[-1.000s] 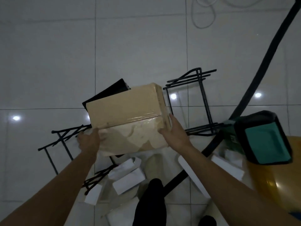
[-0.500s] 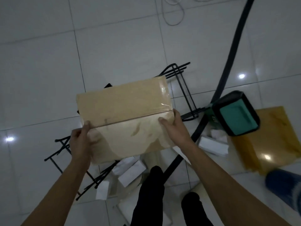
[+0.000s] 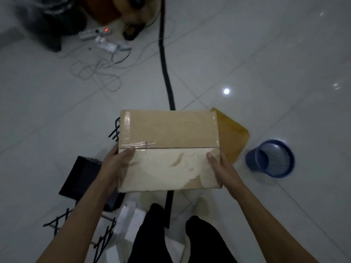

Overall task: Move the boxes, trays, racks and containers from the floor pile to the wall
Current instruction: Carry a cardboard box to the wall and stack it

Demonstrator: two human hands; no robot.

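Note:
A taped brown cardboard box (image 3: 169, 137) is held level in front of me, above the floor. My left hand (image 3: 115, 164) grips its left side with the thumb on top. My right hand (image 3: 220, 168) grips its right side, thumb also on top. Below the box, on the floor, lie a black tray (image 3: 79, 177), black wire racks (image 3: 57, 223) and small white boxes (image 3: 131, 221). A yellow flat piece (image 3: 231, 137) shows past the box's right edge.
A blue mesh bin (image 3: 271, 158) lies tipped on the tiles at the right. A black hose (image 3: 165, 73) runs across the floor toward the far side. White power strips and tangled cables (image 3: 102, 46) lie at the far left. My legs in dark trousers (image 3: 205, 242) are below.
The box has been lifted off the pile and carried as I turned; the view swung so the bin, cables and power strips now appear, and the green-topped item has left the view.

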